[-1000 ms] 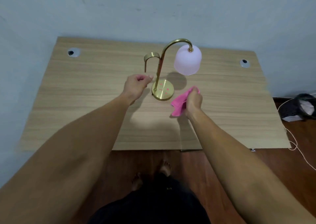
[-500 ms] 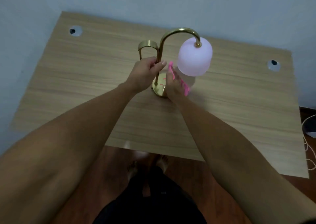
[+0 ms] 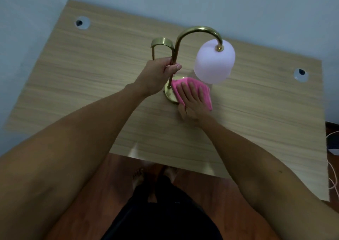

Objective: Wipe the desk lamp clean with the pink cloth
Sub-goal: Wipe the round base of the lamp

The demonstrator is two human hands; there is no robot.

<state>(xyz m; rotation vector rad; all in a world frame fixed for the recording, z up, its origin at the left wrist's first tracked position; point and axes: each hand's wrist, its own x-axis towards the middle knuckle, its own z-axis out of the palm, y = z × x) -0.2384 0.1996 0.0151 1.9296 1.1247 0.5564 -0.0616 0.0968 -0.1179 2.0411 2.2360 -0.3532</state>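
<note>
**Base first, stem held steady**

My left hand (image 3: 157, 74) is wrapped around the lamp (image 3: 183, 43) at its brass stem, just above the base (image 3: 169, 93) — I grip there so the lamp won't slide or tip while I rub. My right hand (image 3: 192, 102) lies flat and spread, fingers wide, pressing the cloth (image 3: 203, 91) down onto the base; the palm, I judge, gives more wiping pressure than fingertips would.

The lamp stands upright near the middle of the tabletop (image 3: 91, 93), its long axis vertical. From the stem the neck arches over to my right, and the shade (image 3: 214, 61) hangs mouth-down beyond the cloth, just above it. A smaller brass hook (image 3: 161, 42) curls off the stem's other side, toward my left.

The cloth covers the base's right half and spills onto the tabletop — the left rim shows bare. Stem, neck and shade look not yet wiped, so I judge this an early step.
</note>
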